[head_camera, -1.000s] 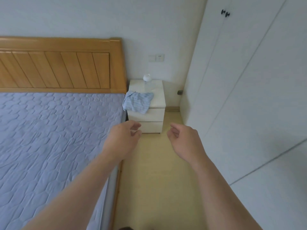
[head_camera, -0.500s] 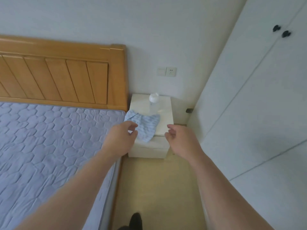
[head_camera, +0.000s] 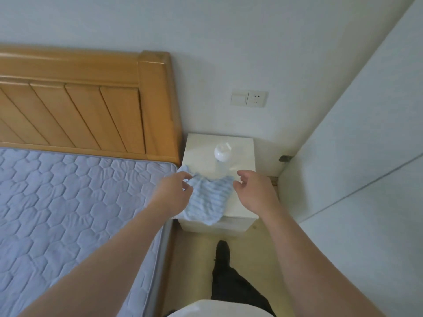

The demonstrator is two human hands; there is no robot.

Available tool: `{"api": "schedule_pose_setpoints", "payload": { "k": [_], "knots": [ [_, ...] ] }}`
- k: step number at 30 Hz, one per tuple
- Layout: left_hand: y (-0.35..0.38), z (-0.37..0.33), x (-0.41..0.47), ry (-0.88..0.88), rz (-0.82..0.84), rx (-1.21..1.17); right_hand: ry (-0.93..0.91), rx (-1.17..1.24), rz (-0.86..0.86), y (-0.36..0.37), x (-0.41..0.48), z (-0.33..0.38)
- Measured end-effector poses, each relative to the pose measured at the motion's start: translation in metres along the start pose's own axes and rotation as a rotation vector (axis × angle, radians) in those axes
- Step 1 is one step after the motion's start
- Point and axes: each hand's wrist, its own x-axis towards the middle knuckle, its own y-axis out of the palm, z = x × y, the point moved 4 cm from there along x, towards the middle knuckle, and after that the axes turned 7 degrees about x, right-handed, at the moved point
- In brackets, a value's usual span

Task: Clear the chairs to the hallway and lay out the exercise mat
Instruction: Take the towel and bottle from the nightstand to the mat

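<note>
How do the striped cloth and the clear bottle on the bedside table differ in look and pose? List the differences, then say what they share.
The cloth is limp, opaque and blue-and-white striped; the bottle is clear with a white cap. The cloth lies crumpled and low, drooping over the front edge; the bottle stands upright, farther back. Both rest on the white bedside table.
</note>
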Motion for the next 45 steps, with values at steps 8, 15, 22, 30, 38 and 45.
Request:
{"api": "schedule_pose_setpoints", "payload": {
  "k": [8,15,22,30,38,45],
  "knots": [
    [0.035,-0.006,0.118,-0.109,0.202,0.163,0.1,0.027,0.106,0.016,0.122,-0.013],
    [0.092,0.027,0.202,-0.069,0.348,0.301,0.196,0.081,0.061,0.049,0.197,-0.034],
    [0.16,0.066,0.258,-0.06,0.533,0.407,0.297,0.206,0.003,0.098,0.236,-0.074],
    [0.214,0.092,0.284,-0.218,0.548,0.567,0.351,0.279,-0.016,0.138,0.253,-0.113],
    [0.211,0.116,0.279,-0.228,0.288,0.287,0.383,0.304,-0.064,0.152,0.255,-0.123],
    [0.142,0.115,0.289,-0.438,0.028,-0.081,0.319,0.422,-0.177,0.152,0.269,-0.105]
  ]
}}
